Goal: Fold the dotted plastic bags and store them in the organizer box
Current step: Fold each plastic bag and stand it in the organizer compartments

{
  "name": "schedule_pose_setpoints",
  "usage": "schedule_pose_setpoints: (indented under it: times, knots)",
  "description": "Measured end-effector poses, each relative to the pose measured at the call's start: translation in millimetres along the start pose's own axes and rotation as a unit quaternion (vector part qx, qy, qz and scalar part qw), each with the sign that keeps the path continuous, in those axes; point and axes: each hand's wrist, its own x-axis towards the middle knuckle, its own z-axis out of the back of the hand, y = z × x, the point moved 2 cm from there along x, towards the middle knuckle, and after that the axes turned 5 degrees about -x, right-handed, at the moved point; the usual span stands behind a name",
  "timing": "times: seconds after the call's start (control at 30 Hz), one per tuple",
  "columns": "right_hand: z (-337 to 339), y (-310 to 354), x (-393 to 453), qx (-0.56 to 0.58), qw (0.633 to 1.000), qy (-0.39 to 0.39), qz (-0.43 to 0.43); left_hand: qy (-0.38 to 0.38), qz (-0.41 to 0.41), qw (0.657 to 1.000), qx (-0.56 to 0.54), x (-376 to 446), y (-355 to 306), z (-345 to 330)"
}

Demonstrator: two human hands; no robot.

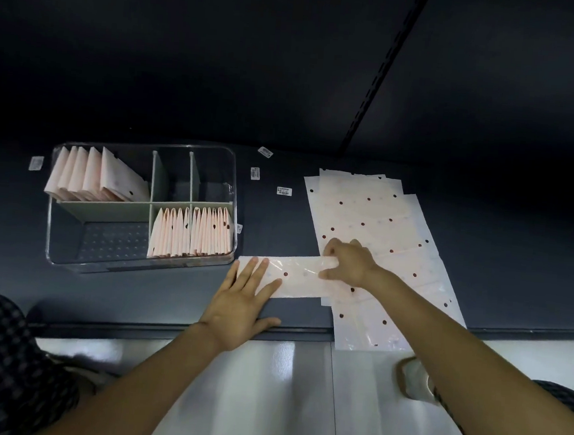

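Nearest the person, the left hand [242, 311] is lying flat with straight fingers, pressing down the left end of a bag [294, 279] that is folded into a long strip on the near part of the dark shelf [515, 262]. The right hand [345, 261] is curling over the strip's right end, thumb and fingers pinching the plastic, so a fold seems to be under way; this bag is not yet small enough for storing.

Just right of the strip and running far, a pile of flat bags [374, 224] is waiting unfolded, its near end hanging over the shelf edge. How many are lying in it is hard to tell, since the sheets overlap and the right arm is covering part of them.

Farther left, the box [54, 233] is holding folded bags: a row [191, 232] in the near right compartment and a leaning row [93, 174] in the far left one. The near left compartment and two small far ones are looking bare. So the work is looking roughly midway.

Small labels [284, 191] lie beyond, their print too small to read. The far background is too dark to make out.
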Motion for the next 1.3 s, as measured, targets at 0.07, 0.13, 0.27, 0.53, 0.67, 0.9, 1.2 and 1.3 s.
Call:
schedule_pose_setpoints:
  times: [0.07, 0.13, 0.27, 0.53, 0.67, 0.9, 1.2, 1.3]
  knots:
    - [1, 6, -8, -0.063, 0.997, 0.042, 0.0, -0.031, 0.009, 0.999, -0.001, 0, -2, 10]
    - [-2, 12, -24, -0.055, 0.996, 0.069, -0.004, -0.068, 0.025, 0.997, 0.007, 0, -9, 17]
    - [-26, 18, -69, 0.318, 0.932, 0.118, -0.125, -0.1, -0.041, 0.994, -0.023, -4, -29, 16]
    - [-66, 37, -122, 0.611, 0.737, 0.239, -0.163, -0.132, -0.121, 0.984, -0.006, -26, -40, 2]
    - [-51, 28, -116, 0.389, 0.919, 0.056, -0.021, -0.171, -0.088, 0.974, -0.121, -33, -32, 8]
    - [-51, 24, -95, 0.058, 0.978, 0.084, 0.179, -0.129, -0.012, 0.95, -0.284, -29, -24, -2]
    - [-61, 44, -67, 0.27, 0.958, -0.096, -0.004, -0.172, 0.168, 0.893, -0.38, -11, -15, -11]
    - [-61, 44, -60, 0.223, 0.97, -0.093, -0.026, -0.185, 0.224, 0.888, -0.358, -10, -15, -10]
